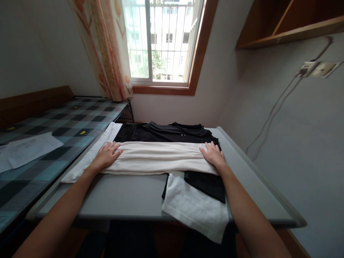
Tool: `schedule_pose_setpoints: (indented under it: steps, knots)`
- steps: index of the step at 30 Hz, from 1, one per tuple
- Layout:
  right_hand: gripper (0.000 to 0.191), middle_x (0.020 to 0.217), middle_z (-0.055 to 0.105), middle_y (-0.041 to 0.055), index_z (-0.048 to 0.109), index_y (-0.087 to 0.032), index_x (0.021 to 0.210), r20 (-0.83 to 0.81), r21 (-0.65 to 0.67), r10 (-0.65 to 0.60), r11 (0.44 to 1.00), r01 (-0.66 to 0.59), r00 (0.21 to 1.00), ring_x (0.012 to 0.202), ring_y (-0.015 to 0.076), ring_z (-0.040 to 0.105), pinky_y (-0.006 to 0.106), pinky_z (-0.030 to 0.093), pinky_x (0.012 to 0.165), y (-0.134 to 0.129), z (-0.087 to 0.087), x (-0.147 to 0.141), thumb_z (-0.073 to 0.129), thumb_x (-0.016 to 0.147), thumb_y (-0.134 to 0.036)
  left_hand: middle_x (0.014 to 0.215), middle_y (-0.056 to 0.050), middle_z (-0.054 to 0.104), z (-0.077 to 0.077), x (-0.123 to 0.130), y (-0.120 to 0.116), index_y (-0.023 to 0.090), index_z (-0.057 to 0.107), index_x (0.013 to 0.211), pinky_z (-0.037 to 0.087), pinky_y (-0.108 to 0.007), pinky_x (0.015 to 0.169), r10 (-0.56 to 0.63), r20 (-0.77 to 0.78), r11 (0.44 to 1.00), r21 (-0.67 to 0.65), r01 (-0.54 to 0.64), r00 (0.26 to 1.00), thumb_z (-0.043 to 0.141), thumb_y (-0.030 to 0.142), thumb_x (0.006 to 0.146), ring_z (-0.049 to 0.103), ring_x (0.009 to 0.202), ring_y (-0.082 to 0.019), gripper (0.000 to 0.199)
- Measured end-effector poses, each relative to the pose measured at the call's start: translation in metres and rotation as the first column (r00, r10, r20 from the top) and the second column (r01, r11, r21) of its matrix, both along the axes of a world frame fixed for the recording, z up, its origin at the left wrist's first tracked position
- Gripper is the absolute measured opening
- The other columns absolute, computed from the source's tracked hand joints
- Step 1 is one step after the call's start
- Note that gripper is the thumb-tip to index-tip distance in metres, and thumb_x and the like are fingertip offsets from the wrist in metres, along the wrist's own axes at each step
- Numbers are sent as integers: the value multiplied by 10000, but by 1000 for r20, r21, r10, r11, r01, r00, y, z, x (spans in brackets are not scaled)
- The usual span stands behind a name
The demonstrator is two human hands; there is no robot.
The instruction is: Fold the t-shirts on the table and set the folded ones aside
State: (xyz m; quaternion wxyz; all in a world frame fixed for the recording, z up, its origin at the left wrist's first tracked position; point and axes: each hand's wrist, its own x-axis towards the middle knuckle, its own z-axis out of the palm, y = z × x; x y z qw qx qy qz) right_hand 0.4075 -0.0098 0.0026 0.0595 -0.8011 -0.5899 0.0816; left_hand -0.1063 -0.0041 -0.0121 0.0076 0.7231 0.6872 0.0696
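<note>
A cream-coloured garment, folded into a long strip, lies across the table with soft creases along its length. My left hand rests flat on its left end, fingers spread. On the right end lies my right hand, also flat with its fingers apart. Behind the strip is a black garment, bunched along its far side. White cloth extends out on the left. Near my right forearm, a white sleeve-like piece hangs over the table's front edge, with black cloth partly over it.
The grey table has a raised rim. To its left stands a bed with a checkered mattress and paper sheets on it. A curtain hangs beside the barred window. A cable runs down the right wall from a socket.
</note>
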Motion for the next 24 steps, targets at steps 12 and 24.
schedule_pose_setpoints:
  steps: [12, 24]
  knots:
    - [717, 1636, 156, 127, 323, -189, 1541, -8, 11, 3, 1000, -3, 1000, 1481, 352, 174, 559, 225, 1149, 0, -1, 1, 242, 954, -591, 1403, -110, 546, 11, 5, -7, 183, 637, 1233, 330, -438, 1143, -132, 221, 943, 329, 54, 966, 418, 485, 894, 451, 1334, -287, 504]
    - [715, 1635, 159, 133, 331, -175, 1537, -4, 17, 9, 1000, -9, 1000, 1478, 356, 180, 564, 225, 1148, 1, -1, 0, 249, 955, -582, 1308, -100, 613, 23, 17, -15, 190, 670, 1136, 416, -410, 1099, -367, 318, 882, 418, 218, 874, 401, 470, 919, 560, 1227, -243, 445]
